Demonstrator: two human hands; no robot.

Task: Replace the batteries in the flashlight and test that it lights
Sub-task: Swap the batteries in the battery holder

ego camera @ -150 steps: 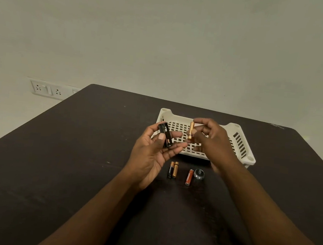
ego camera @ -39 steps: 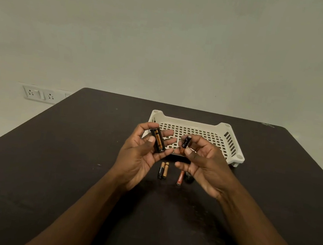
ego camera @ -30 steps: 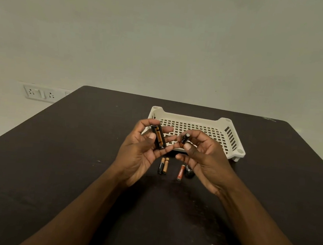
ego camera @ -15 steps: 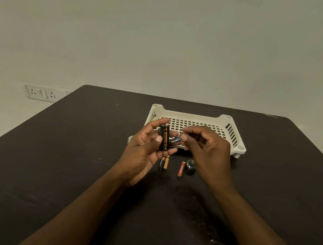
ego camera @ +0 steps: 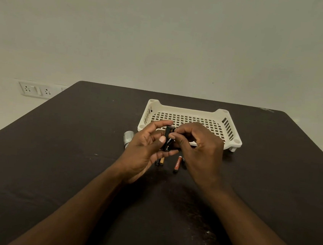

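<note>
we find the left hand (ego camera: 145, 150) clamped on the black battery holder (ego camera: 168, 138), held above the table (ego camera: 54, 151) before the tray's (ego camera: 192, 110) near edge. the right hand (ego camera: 198, 146), which half a second ago carried a battery crosswise, now has fingers together pressing it in: loading proceeds. the orange battery (ego camera: 177, 163) on the table bears lettering, illegible here.

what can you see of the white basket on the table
The white plastic basket is a shallow rectangular tray with a grid-perforated floor, slotted side walls, round corner posts and short feet. It sits upright on the dark table, beyond both hands, which hide part of its near edge without clearly touching it. No contents are visible.
</note>
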